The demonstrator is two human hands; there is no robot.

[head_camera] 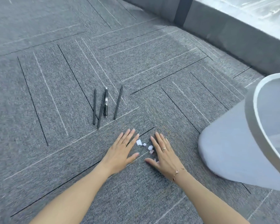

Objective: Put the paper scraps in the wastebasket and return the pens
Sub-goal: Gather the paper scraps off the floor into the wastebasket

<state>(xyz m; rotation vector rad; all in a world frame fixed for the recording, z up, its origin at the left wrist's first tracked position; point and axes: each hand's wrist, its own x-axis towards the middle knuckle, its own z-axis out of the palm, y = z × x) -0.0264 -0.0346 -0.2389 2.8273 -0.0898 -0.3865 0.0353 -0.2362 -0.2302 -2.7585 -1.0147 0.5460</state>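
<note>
Several small white paper scraps [144, 145] lie on the grey carpet between my two hands. My left hand [121, 151] rests flat on the carpet just left of them, fingers spread. My right hand [163, 152] lies flat just right of them, its edge touching a few scraps and partly hiding some. Neither hand holds anything. Several black pens [103, 105] lie loose on the carpet beyond my left hand. The pale grey wastebasket [225, 151] stands at the right, its open rim [255, 110] facing me.
Grey carpet tiles [55, 78] with dark and light stripes cover the floor. A low grey wall ledge [233, 38] runs along the far right, with a window above it.
</note>
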